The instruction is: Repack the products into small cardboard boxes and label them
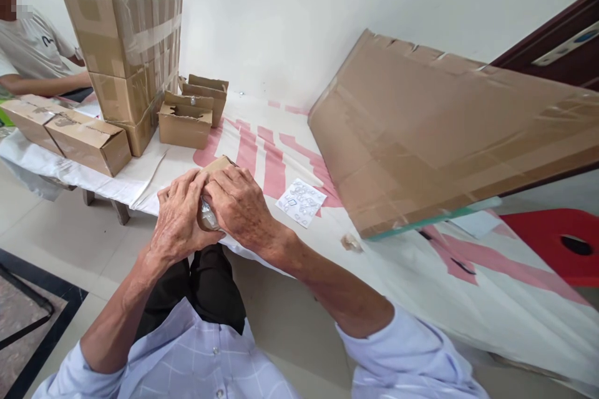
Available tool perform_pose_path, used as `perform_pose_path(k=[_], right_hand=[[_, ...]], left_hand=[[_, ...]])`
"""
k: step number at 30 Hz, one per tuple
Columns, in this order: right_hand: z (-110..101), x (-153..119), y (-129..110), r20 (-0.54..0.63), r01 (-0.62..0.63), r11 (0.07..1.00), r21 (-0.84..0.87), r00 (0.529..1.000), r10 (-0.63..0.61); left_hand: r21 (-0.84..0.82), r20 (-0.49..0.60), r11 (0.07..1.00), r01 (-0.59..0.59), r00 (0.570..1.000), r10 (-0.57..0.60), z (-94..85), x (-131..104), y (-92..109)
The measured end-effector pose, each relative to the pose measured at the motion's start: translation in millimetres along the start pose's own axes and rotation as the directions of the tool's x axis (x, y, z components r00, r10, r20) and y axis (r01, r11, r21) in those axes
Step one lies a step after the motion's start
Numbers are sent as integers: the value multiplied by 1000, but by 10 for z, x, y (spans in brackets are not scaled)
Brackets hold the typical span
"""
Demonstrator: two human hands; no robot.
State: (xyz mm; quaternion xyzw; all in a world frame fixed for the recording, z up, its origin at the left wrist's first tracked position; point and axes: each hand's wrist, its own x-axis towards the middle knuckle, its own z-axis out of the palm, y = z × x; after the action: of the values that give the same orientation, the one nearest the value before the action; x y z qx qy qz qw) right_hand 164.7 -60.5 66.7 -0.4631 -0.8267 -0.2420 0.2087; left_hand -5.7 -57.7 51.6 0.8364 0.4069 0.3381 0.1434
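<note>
Both hands meet over a small cardboard box [218, 165] at the table's front edge, most of it hidden under my fingers. My left hand [180, 215] wraps the box's near left side, its thumb along the bottom. From the right, my right hand [243, 202] lies over the top with fingers bent onto it. Something clear and shiny, like plastic wrap or tape [209, 213], shows between the hands. To the right lies a white sheet with small drawn shapes [302, 202]. Just beyond the hands stand two small open cardboard boxes [185, 128].
A tall taped stack of cartons [135, 43] rises at the back left, beside a row of closed boxes [88, 137]. A large cardboard panel [421, 131] leans at the right. Beyond it is a red stool [555, 237]. Another person [37, 50] sits far left.
</note>
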Motion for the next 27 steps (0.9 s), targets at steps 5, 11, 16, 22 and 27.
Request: perform_pose_path(k=[5,11,16,22,27], right_hand=[[-33,23,-7,22,-7,1000,16,1000,6],[26,54,-32,-10,35,999,9,999,-35],[-22,100,-118,-22,32,992,120,999,-30],[-418,32,-2,-278,29,911,412,956,96],[-547,-610,664,-247,-295,741,603,814,526]], left_hand=[[5,-12,1000,6,1000,-6,10,7,11],[31,-58,999,-15,998,16,0,-8,-43],[55,-88,997,-60,994,65,-25,-1,-175],[62,-76,996,-56,995,61,-151,27,-334],[45,-52,996,77,996,-74,-405,-77,-646]])
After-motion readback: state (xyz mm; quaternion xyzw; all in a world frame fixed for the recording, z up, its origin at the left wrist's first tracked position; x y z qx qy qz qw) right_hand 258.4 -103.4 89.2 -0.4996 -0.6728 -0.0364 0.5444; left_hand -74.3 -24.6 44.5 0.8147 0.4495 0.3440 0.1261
